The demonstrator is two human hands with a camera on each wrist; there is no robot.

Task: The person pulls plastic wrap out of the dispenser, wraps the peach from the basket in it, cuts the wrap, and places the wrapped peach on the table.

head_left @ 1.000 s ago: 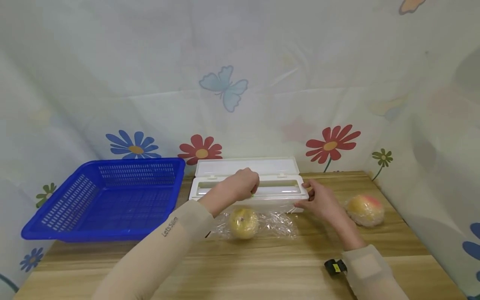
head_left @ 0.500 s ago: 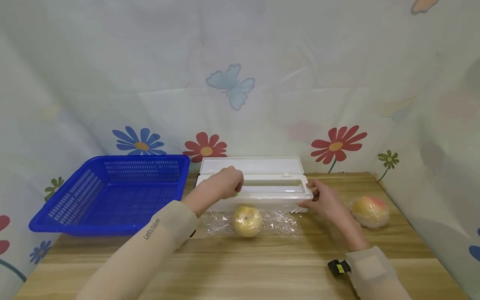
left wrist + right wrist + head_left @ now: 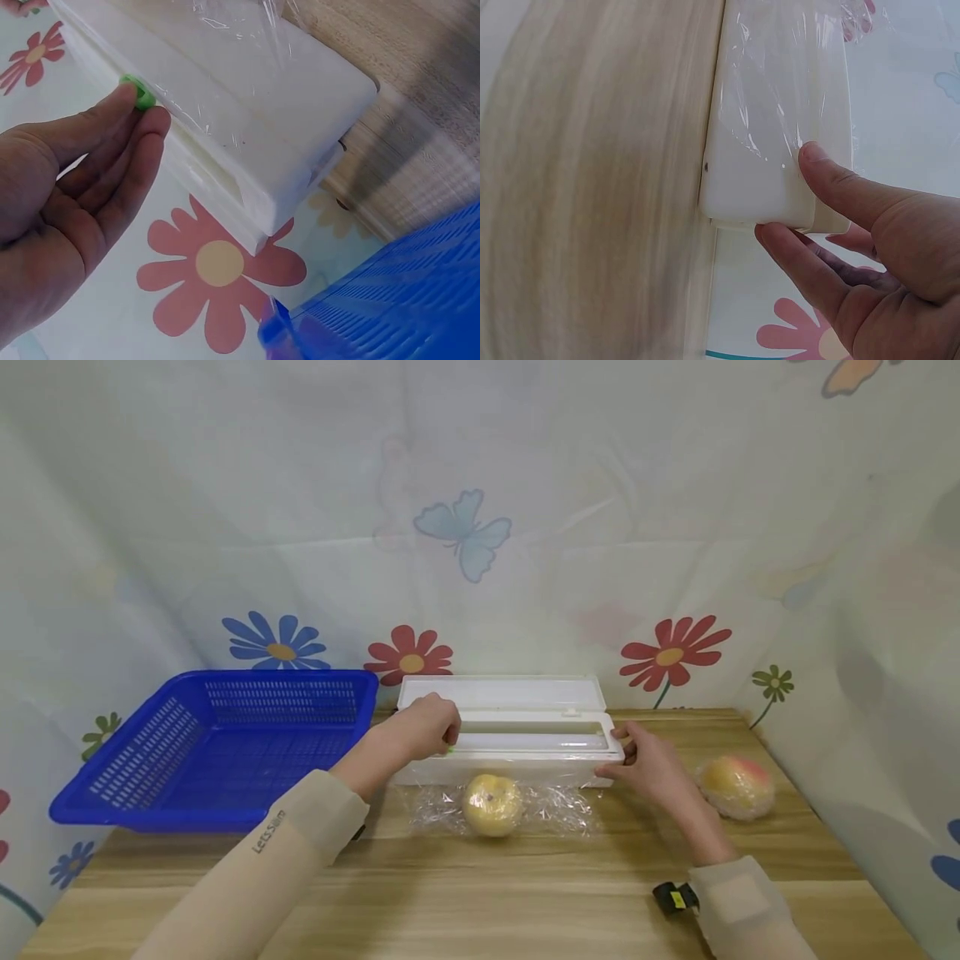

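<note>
A white cling film dispenser (image 3: 517, 768) stands on the table with its lid (image 3: 502, 693) raised. My left hand (image 3: 416, 727) is over the dispenser's left part; in the left wrist view its thumb and fingers pinch a small green slider (image 3: 139, 91) on the front edge. The right hand (image 3: 648, 764) grips the dispenser's right end, its thumb on the front in the right wrist view. Before the dispenser sits a yellow fruit (image 3: 492, 806) on crumpled clear cling film (image 3: 558, 810), which runs up over the dispenser's front.
A blue plastic basket (image 3: 213, 818) stands at the left of the table (image 3: 480, 902). Right of my right hand lies a film-wrapped yellow and red fruit (image 3: 737, 787). A floral cloth (image 3: 480, 527) hangs behind the table.
My left hand has slid leftward along the dispenser's front edge with the green slider. My right hand keeps its grip on the right end; the fruits stay put.
</note>
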